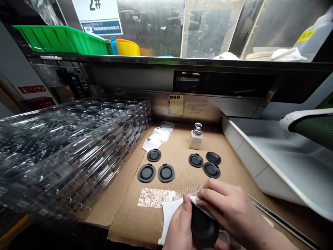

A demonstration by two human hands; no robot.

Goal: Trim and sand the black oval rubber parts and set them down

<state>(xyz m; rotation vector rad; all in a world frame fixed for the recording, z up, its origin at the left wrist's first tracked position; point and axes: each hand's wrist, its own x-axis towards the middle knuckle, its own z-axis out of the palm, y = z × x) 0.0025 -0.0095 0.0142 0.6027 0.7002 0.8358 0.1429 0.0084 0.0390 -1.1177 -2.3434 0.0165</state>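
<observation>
At the front of the bench, my left hand (179,227) grips a black, rounded plastic part (204,227), with the thumb along its left edge. My right hand (230,205) has its fingers bent over the part's top edge, pinching a small white wipe (194,199) against it. A white sheet or cloth (169,211) lies under my left hand; whether it joins the wipe is hidden. Beyond the hands are black oval pieces with small tabs: three in a left group (165,173) and three in a right group (211,169).
Cardboard (135,222) covers the bench. A white bottle with a metal top (195,139) stands behind the ovals, near white paper labels (158,136). Stacked clear plastic trays (104,146) fill the left; a white bin (265,173) stands right. Overhead, a shelf (166,61) holds a green basket (65,41).
</observation>
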